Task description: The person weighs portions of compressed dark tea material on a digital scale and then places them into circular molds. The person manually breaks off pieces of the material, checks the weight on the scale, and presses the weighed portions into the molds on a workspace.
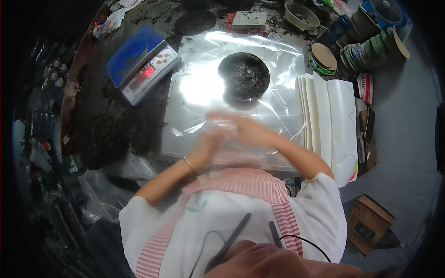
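My left hand (209,139), with a bracelet at the wrist, and my right hand (251,131) are close together above clear plastic sheets (285,121). Both are blurred; shiny clear film seems to lie between them, but their grip cannot be made out. Beyond them a dark, round cake of pressed material (247,75) rests on the plastic, which reflects a bright light. At the left stands a digital scale (151,74) with a blue, partly torn-looking surface and a lit red display reading 0.0. Folded white paper sheets (326,114) lie along the right side.
A dark round mass (100,139) sits at the left. Behind the plastic are a pale block (249,19), a bowl with dark bits (301,16) and dark crumbs. Rolls of ribbon or cord (368,48) stand at the back right. A brown paper bag (370,224) is low at the right.
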Available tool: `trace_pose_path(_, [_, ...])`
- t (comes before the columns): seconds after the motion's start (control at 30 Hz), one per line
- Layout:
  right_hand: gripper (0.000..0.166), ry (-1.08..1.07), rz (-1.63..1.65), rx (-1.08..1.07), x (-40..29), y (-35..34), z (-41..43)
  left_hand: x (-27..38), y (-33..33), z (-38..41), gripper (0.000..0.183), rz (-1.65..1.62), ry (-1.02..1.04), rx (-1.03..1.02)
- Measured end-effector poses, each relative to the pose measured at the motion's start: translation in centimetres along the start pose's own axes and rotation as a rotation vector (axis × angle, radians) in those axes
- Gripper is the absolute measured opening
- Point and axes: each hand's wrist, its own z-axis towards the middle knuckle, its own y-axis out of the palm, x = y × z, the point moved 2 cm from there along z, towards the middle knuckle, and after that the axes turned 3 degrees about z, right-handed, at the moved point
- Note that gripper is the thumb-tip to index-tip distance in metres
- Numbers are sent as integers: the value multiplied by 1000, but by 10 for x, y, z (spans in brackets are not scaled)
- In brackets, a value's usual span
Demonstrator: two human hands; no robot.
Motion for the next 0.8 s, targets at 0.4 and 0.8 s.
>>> trace_pose_path(0.4, [46,-37,-720,338,126,52,-72,59,-49,146,67,616,569,676])
trace_pose_path(0.8, [44,226,-462,814,122,-72,-66,91,-41,30,27,295,854,414])
